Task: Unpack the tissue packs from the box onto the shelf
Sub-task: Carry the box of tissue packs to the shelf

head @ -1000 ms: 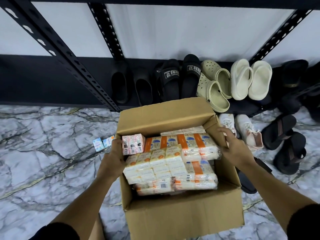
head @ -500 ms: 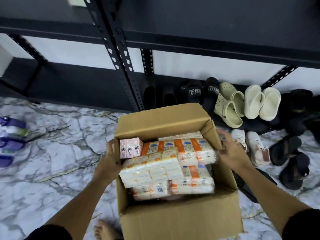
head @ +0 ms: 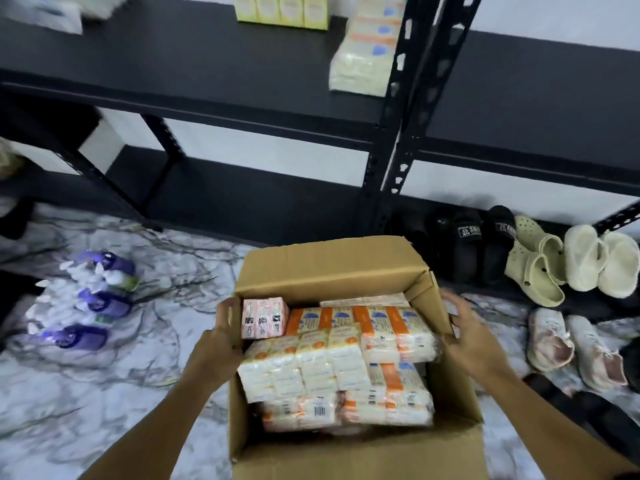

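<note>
An open cardboard box [head: 346, 265] sits low in the middle, packed with white-and-orange tissue packs [head: 332, 358] and one pink pack [head: 265, 317] at its far left corner. My left hand [head: 218, 344] grips the box's left wall, thumb over the rim beside the pink pack. On the other side my right hand [head: 478, 344] holds the right flap, its fingers blurred. Above stands the black shelf [head: 207, 74], where a similar tissue pack [head: 363, 57] lies beside the upright.
A black perforated upright [head: 398, 133] stands just beyond the box. Yellow cartons [head: 280, 10] line the shelf's back. Purple bottles [head: 100, 299] lie on the marble floor to the left. Clogs [head: 533, 265], black slides [head: 481, 237] and sneakers [head: 571, 341] crowd the right.
The view has swung up and left, so the middle shelf with its goods has come into sight. Both hands stay on the box's sides; the right hand's fingers have shifted.
</note>
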A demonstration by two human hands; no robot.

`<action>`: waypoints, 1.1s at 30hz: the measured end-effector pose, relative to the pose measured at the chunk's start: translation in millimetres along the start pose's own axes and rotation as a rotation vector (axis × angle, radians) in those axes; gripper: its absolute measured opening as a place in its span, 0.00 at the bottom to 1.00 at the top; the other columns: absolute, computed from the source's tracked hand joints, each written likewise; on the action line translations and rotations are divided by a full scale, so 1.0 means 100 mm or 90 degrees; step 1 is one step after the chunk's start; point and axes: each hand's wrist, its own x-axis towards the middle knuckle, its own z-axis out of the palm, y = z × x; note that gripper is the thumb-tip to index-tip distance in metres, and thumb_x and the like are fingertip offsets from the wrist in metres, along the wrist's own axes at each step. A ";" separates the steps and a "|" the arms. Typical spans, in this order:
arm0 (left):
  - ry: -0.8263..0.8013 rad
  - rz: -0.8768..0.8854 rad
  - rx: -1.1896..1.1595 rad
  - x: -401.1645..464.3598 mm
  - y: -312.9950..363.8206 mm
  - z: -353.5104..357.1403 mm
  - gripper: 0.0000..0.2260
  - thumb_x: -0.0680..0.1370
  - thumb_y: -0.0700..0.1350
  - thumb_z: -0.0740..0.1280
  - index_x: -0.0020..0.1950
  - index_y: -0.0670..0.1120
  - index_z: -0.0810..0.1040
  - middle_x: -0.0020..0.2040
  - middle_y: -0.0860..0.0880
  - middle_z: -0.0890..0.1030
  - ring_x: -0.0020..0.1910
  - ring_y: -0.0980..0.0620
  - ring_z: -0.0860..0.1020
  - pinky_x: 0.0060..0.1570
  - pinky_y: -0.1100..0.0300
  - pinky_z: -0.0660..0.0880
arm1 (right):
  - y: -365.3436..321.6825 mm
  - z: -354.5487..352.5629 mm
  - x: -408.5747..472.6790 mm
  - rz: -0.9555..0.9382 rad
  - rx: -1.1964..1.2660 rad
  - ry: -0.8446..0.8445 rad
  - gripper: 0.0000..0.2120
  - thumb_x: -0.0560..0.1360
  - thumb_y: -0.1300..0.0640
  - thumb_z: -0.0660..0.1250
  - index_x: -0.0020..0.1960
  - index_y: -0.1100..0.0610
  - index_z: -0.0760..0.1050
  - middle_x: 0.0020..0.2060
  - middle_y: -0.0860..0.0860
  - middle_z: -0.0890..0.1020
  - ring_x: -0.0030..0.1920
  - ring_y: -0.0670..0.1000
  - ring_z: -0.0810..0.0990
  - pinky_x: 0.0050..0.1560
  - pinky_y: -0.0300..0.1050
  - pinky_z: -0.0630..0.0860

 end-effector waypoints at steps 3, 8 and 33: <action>-0.007 -0.006 0.013 0.18 -0.31 -0.36 0.32 0.75 0.51 0.71 0.71 0.55 0.54 0.39 0.49 0.79 0.28 0.47 0.73 0.30 0.53 0.69 | -0.37 0.28 0.05 -0.004 -0.002 0.001 0.40 0.73 0.65 0.66 0.72 0.31 0.55 0.55 0.48 0.84 0.45 0.53 0.84 0.40 0.51 0.80; -0.024 0.007 0.078 0.43 -0.53 -0.88 0.35 0.75 0.52 0.71 0.75 0.48 0.55 0.57 0.48 0.73 0.47 0.34 0.80 0.45 0.46 0.76 | -0.85 0.65 0.22 -0.018 0.034 -0.004 0.37 0.74 0.65 0.66 0.74 0.36 0.57 0.56 0.44 0.82 0.46 0.49 0.84 0.31 0.38 0.72; -0.052 0.006 0.090 2.49 -1.65 -1.82 0.34 0.74 0.51 0.73 0.72 0.51 0.56 0.37 0.44 0.79 0.39 0.37 0.81 0.36 0.50 0.75 | -2.36 2.02 1.33 0.061 0.038 0.049 0.36 0.75 0.60 0.66 0.75 0.37 0.56 0.55 0.48 0.84 0.51 0.58 0.84 0.40 0.49 0.79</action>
